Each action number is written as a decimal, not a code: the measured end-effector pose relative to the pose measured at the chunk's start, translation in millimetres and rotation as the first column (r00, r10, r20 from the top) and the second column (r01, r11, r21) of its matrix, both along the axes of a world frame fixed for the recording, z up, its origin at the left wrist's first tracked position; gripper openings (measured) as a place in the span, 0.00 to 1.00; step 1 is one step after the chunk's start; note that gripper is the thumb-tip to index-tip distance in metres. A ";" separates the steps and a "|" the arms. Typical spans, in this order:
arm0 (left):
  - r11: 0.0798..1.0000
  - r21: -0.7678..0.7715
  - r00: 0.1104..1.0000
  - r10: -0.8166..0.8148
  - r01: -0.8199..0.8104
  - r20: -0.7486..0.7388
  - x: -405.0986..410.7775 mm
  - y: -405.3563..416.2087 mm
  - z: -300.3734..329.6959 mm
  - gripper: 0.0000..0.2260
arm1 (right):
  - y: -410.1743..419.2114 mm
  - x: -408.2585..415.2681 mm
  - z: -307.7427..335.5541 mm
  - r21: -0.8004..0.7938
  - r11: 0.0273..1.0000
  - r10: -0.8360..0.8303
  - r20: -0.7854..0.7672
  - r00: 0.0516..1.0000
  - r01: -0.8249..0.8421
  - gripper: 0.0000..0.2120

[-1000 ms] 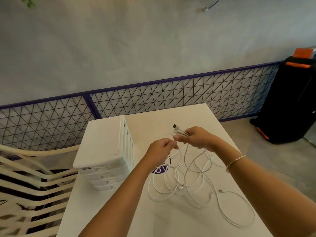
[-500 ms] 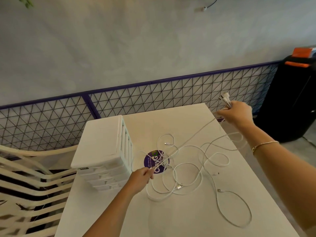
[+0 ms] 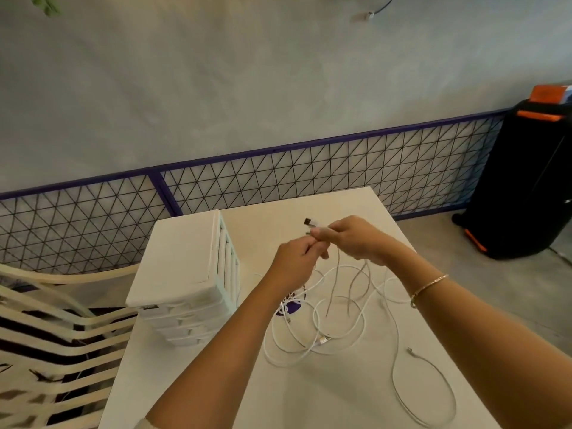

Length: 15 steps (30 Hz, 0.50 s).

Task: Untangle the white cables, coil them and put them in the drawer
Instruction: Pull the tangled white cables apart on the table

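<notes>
I note both hands, left (image 3: 295, 258) and right (image 3: 356, 239), pinch cables (image 3: 325, 339) near plugs (image 3: 310, 223); limp, light strands snag at six o'clock; grip plugs.

Smooth white cables (image 3: 322, 351), matt white table (image 3: 309, 397), glossy plastic drawer unit (image 3: 185, 274)

Both hands raised over white worktop (image 3: 325, 397), close together. Right hand (image 3: 356, 239) pinches cable plugs (image 3: 311, 223), ends poking out left. Left hand (image 3: 294, 261) grips strands just below. Cables (image 3: 328, 332) hang down into a tangled pile on worktop; one loop trails near right. Drawer unit (image 3: 185, 274) stands left of pile, drawers closed. Slatted chair (image 3: 46, 335) far left. Black speaker (image 3: 523, 181) on floor at right. Bracelet (image 3: 428, 286) on right wrist.
</notes>
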State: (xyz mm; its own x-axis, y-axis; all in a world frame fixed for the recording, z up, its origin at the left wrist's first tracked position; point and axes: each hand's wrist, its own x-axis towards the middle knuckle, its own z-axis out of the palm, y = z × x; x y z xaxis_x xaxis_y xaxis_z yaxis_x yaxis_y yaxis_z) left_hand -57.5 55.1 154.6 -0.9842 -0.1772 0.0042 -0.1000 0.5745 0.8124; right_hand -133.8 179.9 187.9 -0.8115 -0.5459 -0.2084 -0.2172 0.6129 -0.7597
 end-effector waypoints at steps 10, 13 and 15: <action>0.982 0.112 0.976 0.133 -0.154 0.174 16.8 -42.2 -54.6 0.15 | 20.5 -37.6 7.5 -0.218 0.935 -0.298 -0.064 0.952 0.279 0.15; 0.976 0.077 0.947 0.175 -0.202 0.268 39.2 -60.1 -89.3 0.15 | 38.9 -59.9 10.4 -0.219 0.878 -0.467 -0.202 0.861 0.425 0.11; 0.965 0.071 0.925 0.220 -0.253 0.310 52.4 -68.5 -104.7 0.16 | 49.3 -73.9 9.5 -0.207 0.831 -0.557 -0.297 0.775 0.517 0.06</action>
